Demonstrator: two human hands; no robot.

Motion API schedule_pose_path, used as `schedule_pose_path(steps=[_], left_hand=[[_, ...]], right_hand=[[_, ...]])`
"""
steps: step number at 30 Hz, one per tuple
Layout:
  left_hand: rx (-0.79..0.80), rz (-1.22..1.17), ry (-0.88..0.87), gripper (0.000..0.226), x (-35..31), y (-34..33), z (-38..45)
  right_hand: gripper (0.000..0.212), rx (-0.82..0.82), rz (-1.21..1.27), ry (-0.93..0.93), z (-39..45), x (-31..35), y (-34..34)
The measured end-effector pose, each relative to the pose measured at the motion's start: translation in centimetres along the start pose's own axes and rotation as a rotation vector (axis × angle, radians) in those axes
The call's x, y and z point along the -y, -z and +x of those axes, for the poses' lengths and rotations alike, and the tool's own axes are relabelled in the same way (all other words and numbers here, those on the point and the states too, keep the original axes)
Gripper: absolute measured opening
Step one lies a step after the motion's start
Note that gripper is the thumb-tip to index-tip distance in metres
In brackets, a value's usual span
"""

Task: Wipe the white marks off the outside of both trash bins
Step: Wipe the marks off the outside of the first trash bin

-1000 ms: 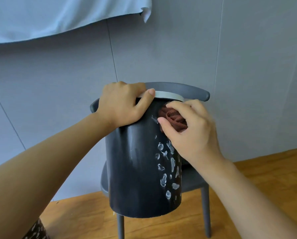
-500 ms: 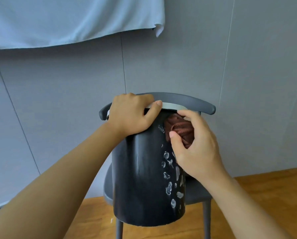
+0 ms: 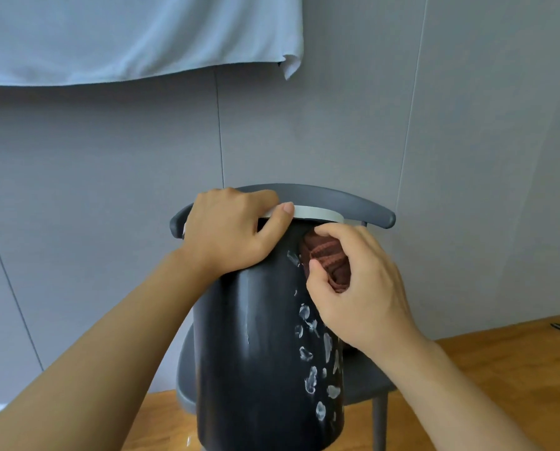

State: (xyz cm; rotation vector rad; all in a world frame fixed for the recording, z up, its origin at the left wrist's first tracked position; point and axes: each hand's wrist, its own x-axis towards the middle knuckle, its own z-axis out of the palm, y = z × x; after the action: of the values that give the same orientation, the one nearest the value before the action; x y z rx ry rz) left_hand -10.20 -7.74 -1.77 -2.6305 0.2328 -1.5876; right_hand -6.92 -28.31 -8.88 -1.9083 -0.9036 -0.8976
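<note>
A grey chair (image 3: 353, 203) stands against the grey panelled wall (image 3: 467, 157) on a wooden floor (image 3: 499, 369), and on its seat stands the black trash bin (image 3: 255, 353), its pale rim (image 3: 317, 212) just in front of the chair's curved backrest. Only this one bin is in view. The left hand (image 3: 229, 232) is curled over the rim at the bin's top left, thumb lying along the rim's front, which looks like the brace the wiping needs. The right hand (image 3: 356, 284) has its fingers and thumb bunched round a reddish-brown cloth (image 3: 327, 258) and presses it to the bin's upper right side, just below the rim. White marks (image 3: 311, 379) run down the right side beneath that hand to near the base, with one smear (image 3: 293, 258) just left of the cloth. To do this well, I would judge it best to keep the rim grip firm so the bin cannot rock or slide off the seat, then drag the cloth downward in overlapping strokes with steady pressure, turning the bin to reach any marks round the curve that are hidden here.
</note>
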Motion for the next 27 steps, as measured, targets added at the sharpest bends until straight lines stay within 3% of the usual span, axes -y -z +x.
schedule_pose_path(steps=[3,7,12,16,20,24,27], left_hand=[[0.003,-0.003,-0.001,0.048,-0.1,0.0,-0.1],[0.005,-0.036,-0.002,0.048,0.2,0.6,-0.5],[0.029,-0.04,0.008,0.05,0.2,1.0,-0.4],[0.031,-0.079,0.015,0.049,0.6,0.9,-0.3],[0.049,-0.07,0.025,0.048,0.5,0.9,-0.2],[0.036,-0.074,0.032,0.049,1.0,0.8,-0.4],[0.043,-0.048,0.035,0.051,1.0,0.8,-0.3]], right_hand=[[0.039,-0.009,-0.016,-0.037,-0.4,0.0,0.4],[0.037,0.132,-0.152,0.19,-1.8,1.0,0.7],[0.025,0.042,-0.174,0.073,0.5,1.0,1.3],[0.025,0.184,-0.153,0.26,-0.6,1.6,1.0],[0.024,0.05,-0.12,0.086,0.6,0.6,1.1],[0.025,0.215,-0.182,0.319,0.2,1.3,1.3],[0.029,0.198,-0.141,0.252,2.0,1.1,1.6]])
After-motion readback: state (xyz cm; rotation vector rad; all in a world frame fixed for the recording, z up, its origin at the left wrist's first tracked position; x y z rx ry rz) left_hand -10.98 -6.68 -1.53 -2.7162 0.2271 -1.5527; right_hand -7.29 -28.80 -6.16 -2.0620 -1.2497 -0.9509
